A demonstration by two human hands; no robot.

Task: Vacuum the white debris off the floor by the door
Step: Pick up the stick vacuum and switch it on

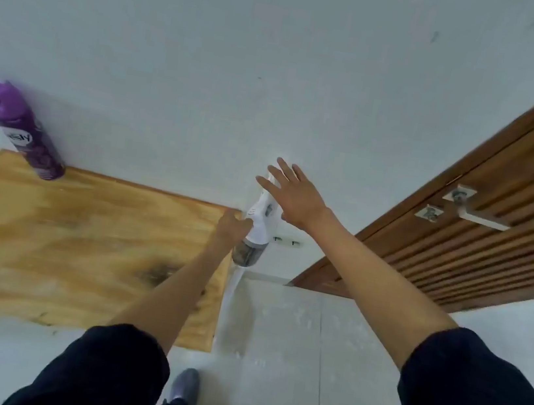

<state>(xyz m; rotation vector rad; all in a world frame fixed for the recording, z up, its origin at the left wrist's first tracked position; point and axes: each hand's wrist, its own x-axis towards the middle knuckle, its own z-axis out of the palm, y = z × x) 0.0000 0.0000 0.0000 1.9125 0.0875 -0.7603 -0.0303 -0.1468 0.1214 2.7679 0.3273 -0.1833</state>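
A white stick vacuum (259,225) stands upright against the wall, between the wooden table and the door. Its clear dust cup (246,253) sits low on the body and its tube runs down to the floor. My left hand (233,226) grips the vacuum's body from the left side. My right hand (289,193) hovers over the top of the vacuum with fingers spread straight, holding nothing. White debris (281,310) is scattered over the pale floor tiles below the vacuum, near the door.
A wooden table (81,245) fills the left, with a purple spray can (18,128) standing at its far edge. A slatted brown wooden door (493,241) with a metal lever handle (477,213) is on the right. My feet (185,386) are on the tiles.
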